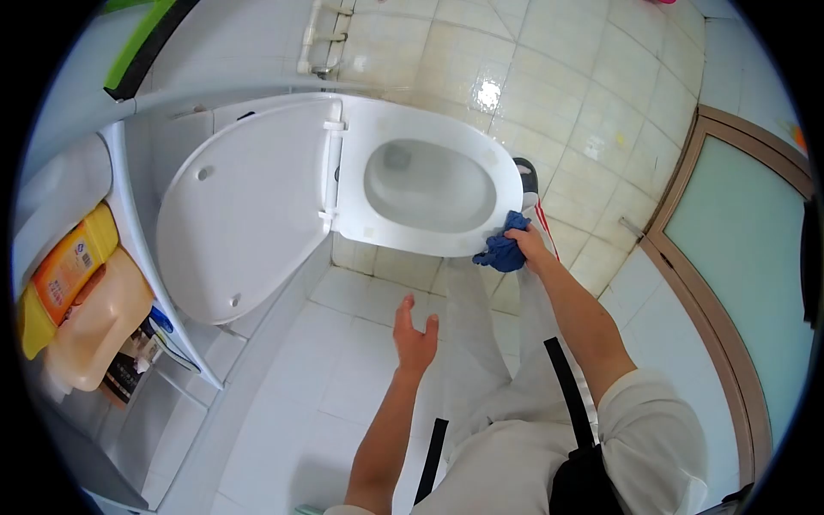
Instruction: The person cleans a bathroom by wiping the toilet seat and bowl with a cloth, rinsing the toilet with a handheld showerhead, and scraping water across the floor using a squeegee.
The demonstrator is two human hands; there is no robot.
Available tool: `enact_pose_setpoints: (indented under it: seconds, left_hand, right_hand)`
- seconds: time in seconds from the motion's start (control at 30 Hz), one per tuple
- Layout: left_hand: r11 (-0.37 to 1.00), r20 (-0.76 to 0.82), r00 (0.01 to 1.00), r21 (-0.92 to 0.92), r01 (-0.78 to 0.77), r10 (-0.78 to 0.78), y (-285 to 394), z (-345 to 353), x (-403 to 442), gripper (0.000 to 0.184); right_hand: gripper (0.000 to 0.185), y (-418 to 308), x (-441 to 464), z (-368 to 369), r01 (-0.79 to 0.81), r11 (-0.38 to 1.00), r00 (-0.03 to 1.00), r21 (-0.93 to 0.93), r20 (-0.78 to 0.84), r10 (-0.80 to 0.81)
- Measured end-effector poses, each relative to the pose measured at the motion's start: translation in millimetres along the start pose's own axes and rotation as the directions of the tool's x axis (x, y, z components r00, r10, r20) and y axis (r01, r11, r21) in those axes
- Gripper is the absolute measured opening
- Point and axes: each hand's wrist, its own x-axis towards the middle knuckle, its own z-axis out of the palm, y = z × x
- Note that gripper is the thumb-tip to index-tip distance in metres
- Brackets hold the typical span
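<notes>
A blue cloth [501, 247] is bunched in my right hand [530, 242], whose fingers press it on the front rim of the white toilet bowl [429, 126]. My left hand [415, 336] hangs over the floor below the bowl, fingers apart and holding nothing. The toilet lid [249, 206] is raised at the left, joined to the bowl by white hinges. Some water shows inside the bowl.
At the left, a shelf [129, 197] holds a yellow-orange package [73, 270] and a beige jug [101, 319]. A green squeegee [142, 43] is at the upper left. A brown-framed glass door [730, 223] stands at the right. Wet tiles [549, 86] lie beyond the toilet.
</notes>
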Motion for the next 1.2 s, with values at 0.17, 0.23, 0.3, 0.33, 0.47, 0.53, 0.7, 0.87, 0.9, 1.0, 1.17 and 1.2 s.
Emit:
enact_pose_setpoints:
  seconds: [0.17,0.23,0.3,0.33,0.47,0.53,0.7,0.87,0.9,1.0,1.17,1.2]
  left_hand:
    - [0.998,0.171,0.985,0.043,-0.034,0.026,6,14,13,0.051]
    - [0.998,0.176,0.984,0.055,-0.012,0.002,6,20,20,0.051]
    - [0.999,0.151,0.989,0.038,0.003,-0.009,4,22,31,0.051]
    - [1.000,0.139,0.990,0.010,0.007,-0.008,4,25,33,0.052]
    - [0.999,0.129,0.991,-0.038,-0.012,0.017,4,28,32,0.051]
    - [1.000,0.135,0.991,-0.003,-0.023,0.023,3,27,30,0.052]
    - [0.919,0.100,0.947,0.229,-0.321,0.306,47,-5,24,0.053]
    - [0.766,0.019,0.837,0.394,-0.508,0.546,65,-71,11,0.047]
    - [0.772,-0.111,0.814,0.410,-0.486,0.571,60,-92,12,0.046]
    - [0.931,-0.454,0.832,0.316,-0.185,0.319,74,-156,24,0.041]
    - [0.997,-0.809,0.587,0.067,0.036,0.033,63,-212,75,0.059]
    - [0.995,-0.836,0.545,0.092,0.045,0.052,61,-217,88,0.064]
  right_hand:
    - [0.045,-9,-6,1,0.051,0.998,0.996,0.035,-0.071,-0.048]
    - [0.045,-12,-17,15,0.209,0.971,0.929,-0.115,-0.287,-0.234]
    - [0.044,-19,-21,30,0.193,0.959,0.904,-0.208,-0.342,-0.256]
    - [0.043,-21,-27,35,0.151,0.969,0.905,-0.195,-0.368,-0.215]
    - [0.039,0,-2,18,0.207,0.943,0.963,0.259,-0.226,-0.149]
    - [0.038,-14,-20,6,0.111,0.938,0.994,0.329,-0.050,-0.100]
    - [0.044,-56,-155,4,0.210,0.975,0.931,0.069,0.290,-0.221]
    - [0.041,-111,-262,81,0.575,0.814,0.553,0.077,0.696,-0.457]
    - [0.039,-135,-269,104,0.770,0.635,0.379,0.061,0.757,-0.532]
    - [0.036,-164,-286,177,0.786,0.562,0.177,0.259,0.776,-0.605]
    - [0.035,-148,-273,205,0.783,0.602,0.311,0.154,0.741,-0.595]
    - [0.032,-143,-264,195,0.773,0.616,0.346,0.153,0.712,-0.611]
